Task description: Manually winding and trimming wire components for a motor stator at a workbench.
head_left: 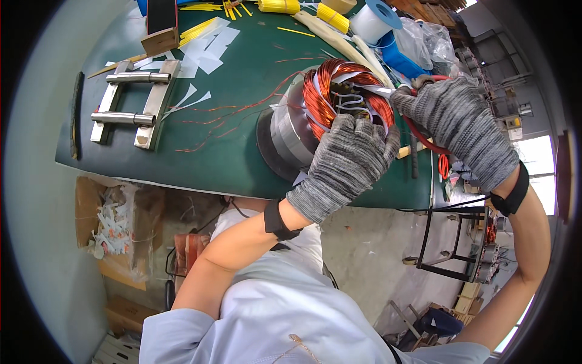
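A motor stator [290,130] with a grey metal body lies on its side on the green-topped table. Thick bundles of reddish copper winding [319,100] ring its open end, with loose wire ends trailing left. My left hand [351,161], in a grey knit glove, curls its fingers over the near rim of the winding. A loop of white cord [347,102] shows just beyond those fingertips. Gloved likewise, my right hand [458,118] grips red-handled scissors [429,144] at the winding's right side. Their pale blades reach toward the coil; the tips are hard to make out.
At left on the table [236,164] stands a metal frame with two rollers [130,103]. White paper pieces [209,51] and yellow strips [279,6] lie farther back. A white spool [374,23] and blue bin [405,57] sit at back right. A wheeled black stand [445,270] is below right.
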Motion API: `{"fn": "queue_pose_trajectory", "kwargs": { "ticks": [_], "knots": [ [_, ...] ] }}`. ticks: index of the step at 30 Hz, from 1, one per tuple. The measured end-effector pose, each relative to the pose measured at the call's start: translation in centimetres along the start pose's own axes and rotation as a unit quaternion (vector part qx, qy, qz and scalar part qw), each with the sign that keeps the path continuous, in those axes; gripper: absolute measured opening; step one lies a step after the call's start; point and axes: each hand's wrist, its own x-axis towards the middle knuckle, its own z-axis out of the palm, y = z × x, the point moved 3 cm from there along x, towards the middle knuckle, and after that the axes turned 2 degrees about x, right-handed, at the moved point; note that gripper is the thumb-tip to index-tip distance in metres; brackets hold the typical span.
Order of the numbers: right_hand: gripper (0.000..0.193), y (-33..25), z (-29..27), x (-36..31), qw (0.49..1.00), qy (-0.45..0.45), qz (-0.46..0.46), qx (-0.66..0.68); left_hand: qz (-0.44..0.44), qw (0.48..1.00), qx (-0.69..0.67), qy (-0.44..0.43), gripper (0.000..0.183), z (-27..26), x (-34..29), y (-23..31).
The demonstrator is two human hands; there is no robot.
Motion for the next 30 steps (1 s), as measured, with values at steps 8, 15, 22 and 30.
{"fn": "queue_pose_trajectory", "kwargs": {
  "ticks": [8, 15, 22, 30],
  "knots": [
    [0.020, -0.6, 2.5, -0.7, 0.993, 0.112, 0.001, 0.035, 0.009, 1.000, -0.002, -0.004, 0.040, -0.1, 0.6, 0.0],
    [0.032, -1.7, 9.8, -5.8, 0.755, 0.311, 0.152, 0.557, 0.029, 0.997, -0.034, -0.064, 0.040, -1.8, -0.4, -1.5],
    [0.038, -13.6, 16.4, -5.9, 0.436, 0.405, 0.277, 0.755, 0.026, 0.981, -0.187, -0.045, 0.025, -3.8, 3.4, -6.1],
    [0.030, -12.7, 13.3, -4.0, 0.390, 0.378, 0.268, 0.796, -0.167, 0.834, -0.422, -0.313, 0.031, 0.1, 6.1, -8.9]
  ]
}}
